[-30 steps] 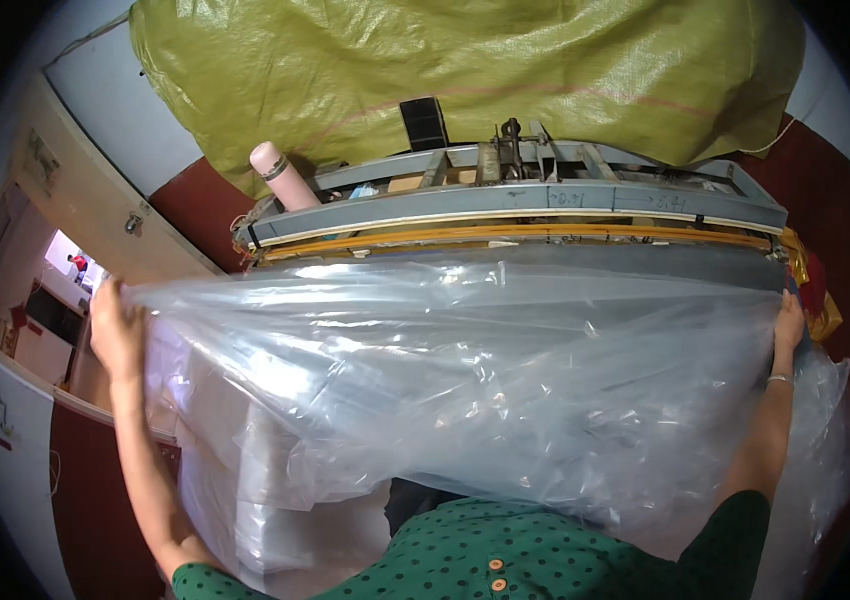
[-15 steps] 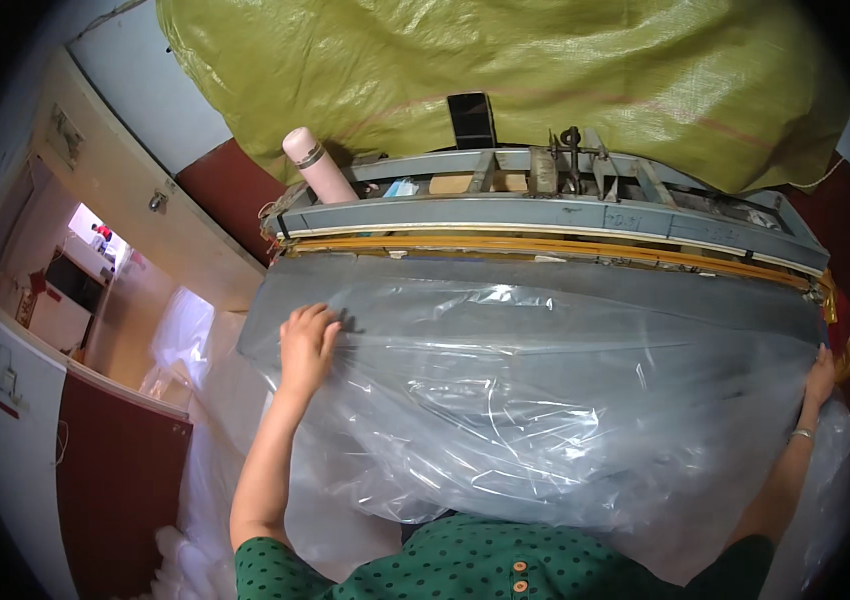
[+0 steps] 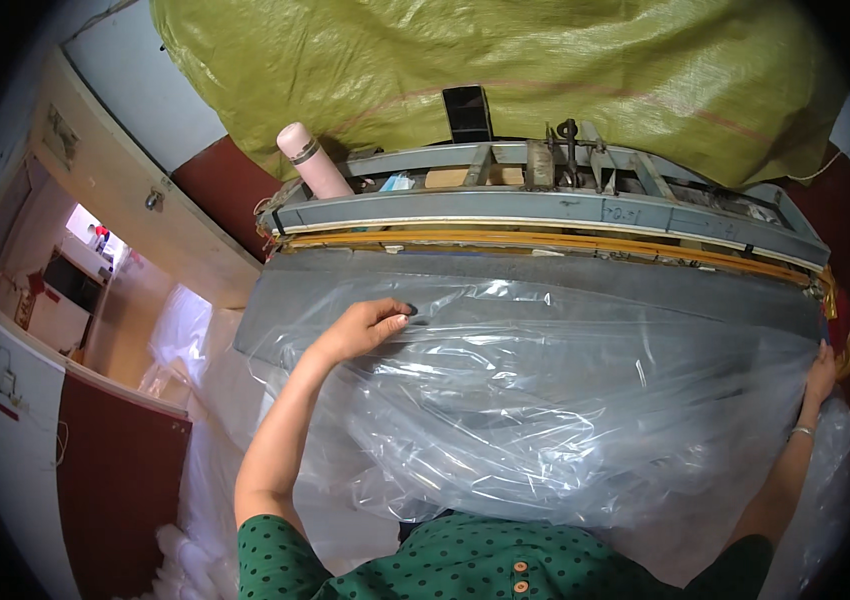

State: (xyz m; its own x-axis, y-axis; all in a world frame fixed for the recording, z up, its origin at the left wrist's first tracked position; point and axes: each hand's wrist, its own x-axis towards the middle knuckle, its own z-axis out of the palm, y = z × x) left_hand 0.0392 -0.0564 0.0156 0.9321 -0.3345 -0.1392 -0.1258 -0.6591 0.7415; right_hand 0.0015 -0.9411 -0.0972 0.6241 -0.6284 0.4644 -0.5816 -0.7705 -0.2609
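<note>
Left hand (image 3: 365, 328) lies flat on crinkled clear plastic sheet (image 3: 565, 400); right hand (image 3: 821, 372) grips its edge.

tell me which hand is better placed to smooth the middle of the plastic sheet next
Probably the left hand: it lies flat on top of the clear plastic sheet, near its middle. The right hand is out at the sheet's far right edge.

A plastic sheet (image 3: 545, 410) lies on the worktable (image 3: 345, 285) before the sealing machine (image 3: 545, 205); a flask (image 3: 312, 160) stands at its left end; a woven sack (image 3: 505, 70) hangs behind.
</note>
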